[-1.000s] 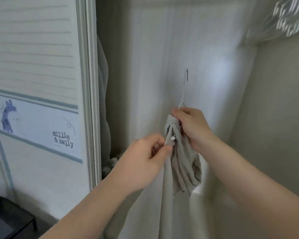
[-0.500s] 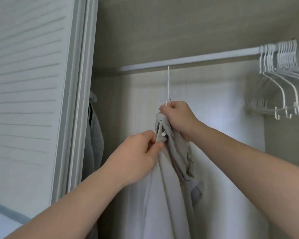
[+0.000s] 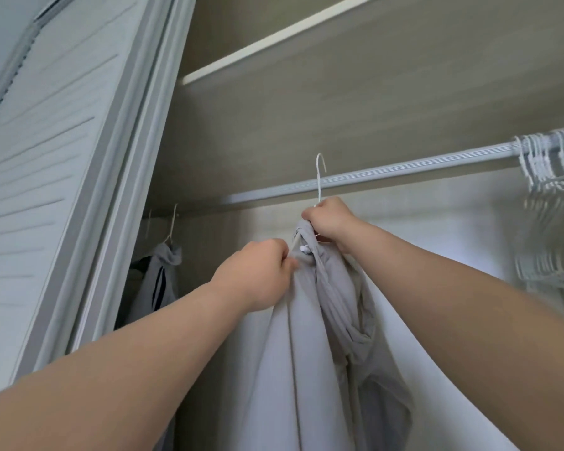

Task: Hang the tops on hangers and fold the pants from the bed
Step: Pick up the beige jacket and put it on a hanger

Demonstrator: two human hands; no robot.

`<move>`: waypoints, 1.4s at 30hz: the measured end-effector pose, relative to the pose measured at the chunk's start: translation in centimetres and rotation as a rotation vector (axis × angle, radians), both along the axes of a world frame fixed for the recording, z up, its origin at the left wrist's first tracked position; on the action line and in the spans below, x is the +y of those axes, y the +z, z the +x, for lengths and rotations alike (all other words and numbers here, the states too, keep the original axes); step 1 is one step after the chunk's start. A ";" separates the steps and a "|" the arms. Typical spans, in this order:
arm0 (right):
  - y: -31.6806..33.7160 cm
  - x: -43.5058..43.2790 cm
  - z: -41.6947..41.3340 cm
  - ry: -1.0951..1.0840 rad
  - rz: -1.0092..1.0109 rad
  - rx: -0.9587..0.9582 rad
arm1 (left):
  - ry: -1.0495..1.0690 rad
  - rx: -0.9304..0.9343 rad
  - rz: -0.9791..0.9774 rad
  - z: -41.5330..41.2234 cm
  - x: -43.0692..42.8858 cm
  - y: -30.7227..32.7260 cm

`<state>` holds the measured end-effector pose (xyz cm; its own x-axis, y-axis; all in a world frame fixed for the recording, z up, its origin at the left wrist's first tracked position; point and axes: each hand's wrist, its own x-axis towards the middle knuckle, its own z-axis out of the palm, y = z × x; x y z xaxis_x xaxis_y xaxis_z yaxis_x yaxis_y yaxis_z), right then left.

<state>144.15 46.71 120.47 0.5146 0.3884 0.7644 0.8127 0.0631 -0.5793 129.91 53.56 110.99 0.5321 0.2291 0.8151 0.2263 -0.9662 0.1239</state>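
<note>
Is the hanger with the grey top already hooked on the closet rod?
Not yet: the hook of the hanger stands above the rod; the right hand holds it up.

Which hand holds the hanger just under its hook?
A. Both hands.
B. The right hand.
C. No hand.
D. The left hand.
B: the right hand grips the hanger right below the hook, while the left hand pinches the grey top lower down.

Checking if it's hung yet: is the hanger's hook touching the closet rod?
Cannot tell. The head view shows the hook overlapping the rod, tip above it, but not their depth.
</note>
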 end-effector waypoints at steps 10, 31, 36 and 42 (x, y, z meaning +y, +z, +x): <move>-0.1 1.9 4.0 0.081 -0.074 0.093 | 0.108 0.030 0.052 2.4 1.5 1.5; -5.2 2.2 -3.8 -0.128 -0.371 -0.237 | 0.246 0.346 0.214 -2.4 1.5 -6.5; -5.6 3.8 -3.7 -0.013 -0.305 -0.238 | 0.306 0.399 0.214 -3.7 1.2 -7.0; -5.8 6.9 -4.2 0.155 -0.234 -0.207 | 0.462 0.413 0.142 -5.9 2.5 -6.5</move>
